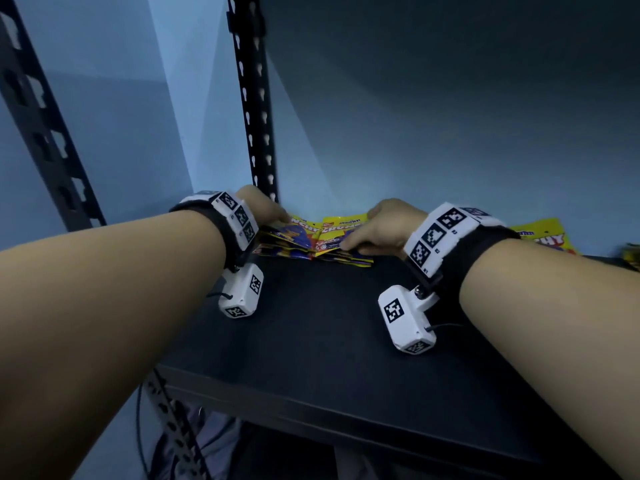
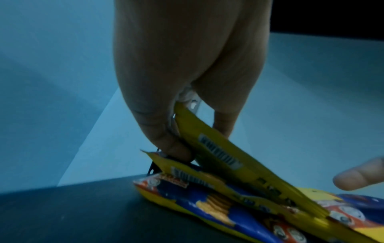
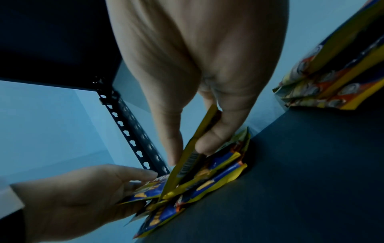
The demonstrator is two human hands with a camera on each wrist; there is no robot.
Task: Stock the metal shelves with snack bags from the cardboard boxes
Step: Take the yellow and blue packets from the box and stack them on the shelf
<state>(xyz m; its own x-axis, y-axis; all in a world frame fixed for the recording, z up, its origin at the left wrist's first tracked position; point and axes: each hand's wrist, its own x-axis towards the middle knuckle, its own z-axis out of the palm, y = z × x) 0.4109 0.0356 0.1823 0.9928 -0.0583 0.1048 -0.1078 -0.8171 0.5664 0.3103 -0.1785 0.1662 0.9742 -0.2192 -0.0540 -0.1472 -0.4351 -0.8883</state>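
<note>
Yellow snack bags (image 1: 313, 239) lie stacked on the black shelf (image 1: 322, 327); my left hand (image 1: 263, 209) and right hand (image 1: 388, 225) each pinch a bag's edge.

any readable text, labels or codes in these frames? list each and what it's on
"NCHY", cut off by the left hand: yellow snack bag on the left of the stack.
"CRUNC", partly hidden by the right hand: yellow snack bag beside it.
"CHY": separate yellow bag pile at right.
Barcodes on the bag backs: digits unreadable.
Square black-and-white wristband markers: no words.
</note>
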